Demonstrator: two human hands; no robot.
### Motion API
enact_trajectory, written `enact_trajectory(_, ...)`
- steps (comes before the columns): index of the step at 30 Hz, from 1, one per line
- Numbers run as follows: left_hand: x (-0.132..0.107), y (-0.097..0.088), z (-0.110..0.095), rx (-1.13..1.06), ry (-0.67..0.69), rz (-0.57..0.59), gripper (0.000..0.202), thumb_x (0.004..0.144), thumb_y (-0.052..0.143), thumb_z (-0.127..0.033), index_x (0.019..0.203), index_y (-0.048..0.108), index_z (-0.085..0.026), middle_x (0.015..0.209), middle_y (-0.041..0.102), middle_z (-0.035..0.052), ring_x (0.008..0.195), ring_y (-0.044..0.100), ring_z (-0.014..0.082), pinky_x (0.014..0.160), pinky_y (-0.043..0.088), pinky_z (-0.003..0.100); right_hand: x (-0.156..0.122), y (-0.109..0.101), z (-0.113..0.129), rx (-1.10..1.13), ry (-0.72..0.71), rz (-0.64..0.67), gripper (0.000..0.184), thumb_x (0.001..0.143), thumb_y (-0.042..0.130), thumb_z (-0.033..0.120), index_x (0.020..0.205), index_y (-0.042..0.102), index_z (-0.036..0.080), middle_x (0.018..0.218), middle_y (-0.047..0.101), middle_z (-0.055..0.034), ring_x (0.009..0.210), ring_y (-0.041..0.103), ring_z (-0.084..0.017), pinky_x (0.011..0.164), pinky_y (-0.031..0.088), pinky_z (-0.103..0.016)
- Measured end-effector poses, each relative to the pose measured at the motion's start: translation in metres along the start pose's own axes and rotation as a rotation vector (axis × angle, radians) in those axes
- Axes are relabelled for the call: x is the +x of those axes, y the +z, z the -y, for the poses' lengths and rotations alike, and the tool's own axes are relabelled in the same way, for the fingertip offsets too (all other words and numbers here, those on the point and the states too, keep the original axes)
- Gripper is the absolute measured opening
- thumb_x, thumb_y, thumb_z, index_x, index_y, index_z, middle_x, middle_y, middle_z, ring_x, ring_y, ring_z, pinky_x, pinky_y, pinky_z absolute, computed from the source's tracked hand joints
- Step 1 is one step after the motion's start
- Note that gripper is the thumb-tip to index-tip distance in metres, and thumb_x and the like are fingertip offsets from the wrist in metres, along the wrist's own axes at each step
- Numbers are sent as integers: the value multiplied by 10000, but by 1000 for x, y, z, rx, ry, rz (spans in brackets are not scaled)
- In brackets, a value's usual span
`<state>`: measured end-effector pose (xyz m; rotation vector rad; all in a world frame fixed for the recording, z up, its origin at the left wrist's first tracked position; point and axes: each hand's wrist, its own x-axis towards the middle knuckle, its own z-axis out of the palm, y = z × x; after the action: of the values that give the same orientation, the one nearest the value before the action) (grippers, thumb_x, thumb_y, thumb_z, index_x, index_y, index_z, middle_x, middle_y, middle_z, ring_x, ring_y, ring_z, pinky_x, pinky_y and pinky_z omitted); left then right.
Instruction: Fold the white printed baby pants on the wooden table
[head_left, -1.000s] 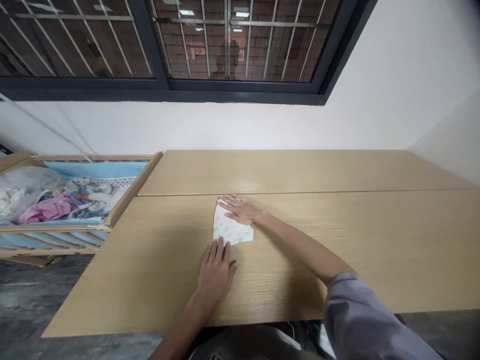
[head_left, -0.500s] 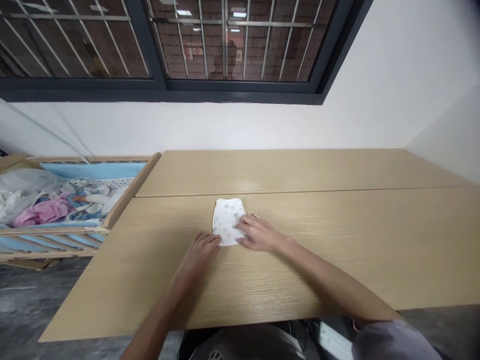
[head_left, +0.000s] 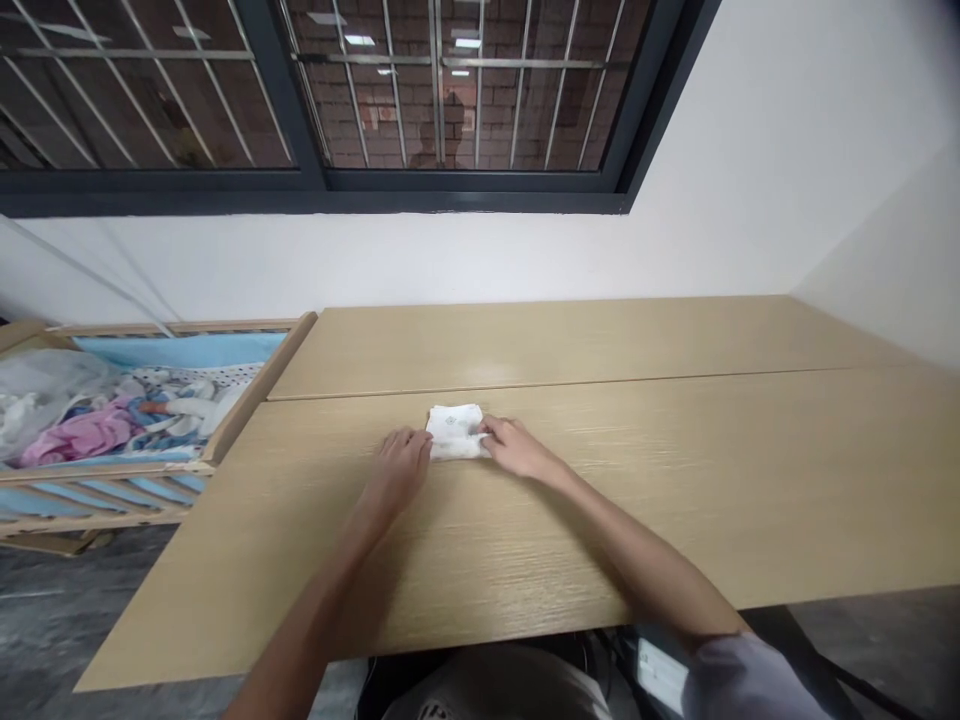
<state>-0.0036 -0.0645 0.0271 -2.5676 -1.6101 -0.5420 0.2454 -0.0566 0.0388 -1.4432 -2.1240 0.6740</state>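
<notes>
At the far left a wooden crib (head_left: 225, 425) holds loose clothes. On the table (head_left: 675, 480), the left hand (head_left: 397, 470) meets the left edge of the small folded cloth (head_left: 454, 432) and the right hand (head_left: 517, 452) its right edge, each grip bent close; whether they pinch or merely press I cannot tell. Uneven pressure from either side could slide the cloth and spring its folds open.

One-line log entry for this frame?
folded cloth: flat on table | left hand: at its left edge | right hand: at its right edge
</notes>
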Motion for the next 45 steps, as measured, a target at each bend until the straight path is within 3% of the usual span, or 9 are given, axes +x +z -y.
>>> enact_trajectory(4,46,14,14,25,-62,-13,336,1044,357,-292,1068,679,-201,1020,690,115,989,621,260,869,444,380,43,5,-21,117,135,-116,234,921,448,208,1115,579,201,882,701,-44,770,630,-205,721,471,-299)
enact_trajectory(10,86,45,27,44,-129,-3,334,1006,382,-217,1006,713,-179,1017,707,152,979,633,278,850,460,398,73,28,-42,-8,172,-243,266,972,427,219,1208,535,161,1075,692,-136,968,635,-246,870,486,-364)
enact_trajectory(13,84,48,28,38,-126,-20,336,998,381,-205,1009,715,-169,1004,709,158,971,640,275,857,479,405,73,29,-42,-25,187,-247,300,988,405,218,1244,537,134,1142,678,-170,1048,634,-259,916,490,-386)
enact_trajectory(17,70,42,15,10,-55,-100,407,1032,303,-243,1284,607,-142,1302,633,194,1208,577,291,1020,444,466,60,23,-27,-159,14,-284,464,1007,374,263,1429,460,90,1447,511,-231,1353,467,-302,1130,357,-473)
enact_trajectory(22,49,55,-11,-58,143,-19,655,1036,323,-466,1526,334,-32,1581,393,222,1502,311,291,1207,300,445,42,37,-15,-384,-325,-14,619,978,419,274,1565,334,97,1607,362,-178,1508,291,-283,1236,223,-466)
enact_trajectory(29,26,79,2,-4,106,62,785,1023,267,-580,1565,242,-14,1644,244,234,1539,205,342,1232,237,498,27,47,-38,-415,-321,-3,660,1039,360,418,1597,253,82,1644,271,-178,1549,192,-270,1262,151,-488)
enact_trajectory(36,22,64,22,-5,160,63,713,1013,365,-523,1504,363,-6,1603,326,263,1510,277,368,1209,280,509,14,30,-57,-323,-272,76,723,1039,337,490,1625,154,108,1674,174,-154,1562,125,-279,1255,170,-493)
enact_trajectory(41,35,48,23,-53,200,98,634,914,577,-543,1386,539,-121,1494,514,205,1395,459,361,1154,357,495,25,18,-57,-230,-207,172,887,927,536,604,1629,175,201,1688,149,-131,1539,186,-346,1214,200,-557)
enact_trajectory(45,53,46,22,-95,151,109,581,847,675,-363,1360,553,-121,1444,559,206,1331,518,358,1123,381,494,42,24,-57,-176,-173,75,815,850,648,389,1573,323,201,1618,342,-163,1448,347,-368,1158,255,-581)
